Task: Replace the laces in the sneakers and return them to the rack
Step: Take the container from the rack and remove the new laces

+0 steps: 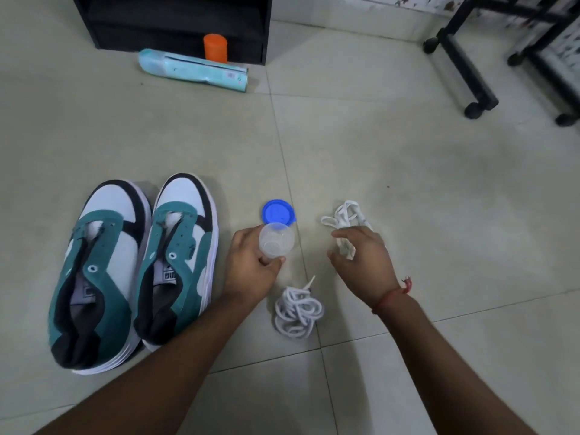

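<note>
A person sits over a pale tiled floor (408, 171), both bare arms reaching forward. At the left stand two sneakers (131, 271), side by side and touching, toes pointing away. They are teal suede and white smooth panels with black trim and thick white soles. Their eyelets are empty and the tongues lie loose, so the lacing has not begun.

The left hand (251, 265) grips a small clear plastic cup (276, 243), fingers curled round its base; the cup looks empty. Just beyond it lies a round blue plastic lid (277, 211), flat on the tile. The right hand (361, 259) hovers with fingers loosely curled over a bundle of flat white laces (343, 219), pinching some of its loops. A red thread circles that wrist. A second bundle, rounder white cord laces (298, 312), lies coiled on the floor between the two forearms.

Judging by this, the laces are out and ready; threading both shoes and putting them back remains. A black rack (175, 23) stands at the far wall, well apart, with an orange cylinder (215, 48) and a pale blue packet (193, 70) in front of it.
</note>
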